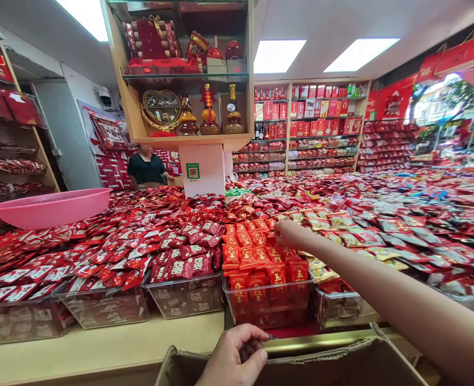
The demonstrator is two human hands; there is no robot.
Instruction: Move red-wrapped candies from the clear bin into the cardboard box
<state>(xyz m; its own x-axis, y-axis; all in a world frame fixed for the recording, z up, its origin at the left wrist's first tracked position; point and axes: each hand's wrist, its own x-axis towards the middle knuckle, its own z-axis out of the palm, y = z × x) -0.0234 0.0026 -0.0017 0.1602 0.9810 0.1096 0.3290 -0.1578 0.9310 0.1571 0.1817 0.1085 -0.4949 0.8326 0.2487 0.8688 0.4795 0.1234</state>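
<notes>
My right hand reaches over the bright red packets that stand in rows in a clear plastic bin. Its fingers are curled down at the back of those rows, and what they hold, if anything, is hidden. Lower down, my left hand hovers over the rim of an open cardboard box, fingers curled toward the thumb with a gap between them and nothing visible inside. Dark red packets fill the bin just left of the bright red ones.
Heaps of wrapped packets in clear bins spread across the counter. A pink basket rests at the left. Behind stand a pillar, a display shelf and a person in a dark top.
</notes>
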